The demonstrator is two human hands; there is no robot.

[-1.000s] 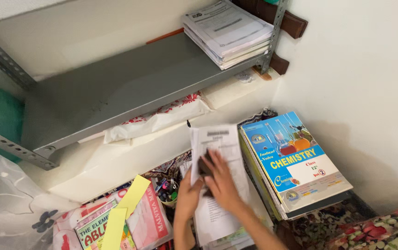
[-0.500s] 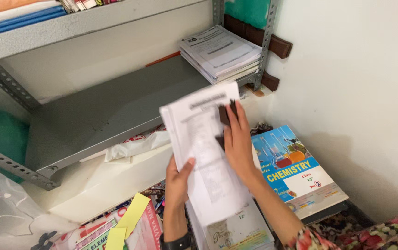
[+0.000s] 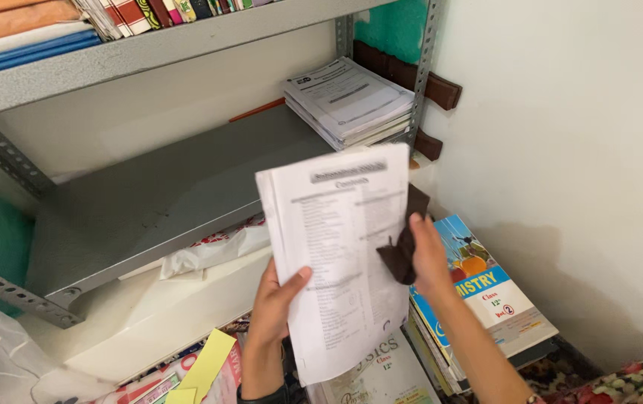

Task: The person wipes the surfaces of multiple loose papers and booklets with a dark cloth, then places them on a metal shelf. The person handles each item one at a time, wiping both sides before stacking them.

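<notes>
Holding booklet [image 3: 340, 258] by lower edge in left hand [image 3: 275, 299], thumb clamped over; right hand [image 3: 430, 258] closed on brown cloth [image 3: 404, 243] against booklet edge. Wiping underway; grey shelf [image 3: 172, 202] largely bare.

I see a grey metal shelving unit [image 3: 172, 187] with perforated uprights standing against a cream wall [image 3: 561, 112]. Its middle shelf is mostly bare, with a stack of printed booklets [image 3: 348, 101] at its right end. The shelf above [image 3: 149, 41] carries folded cloth and book spines. Behind the right upright I make out a patch of teal wall [image 3: 392, 26] and dark brown wooden brackets [image 3: 411, 71]. The cream wall shows a faint grey stain low down. The light is soft and even.
</notes>
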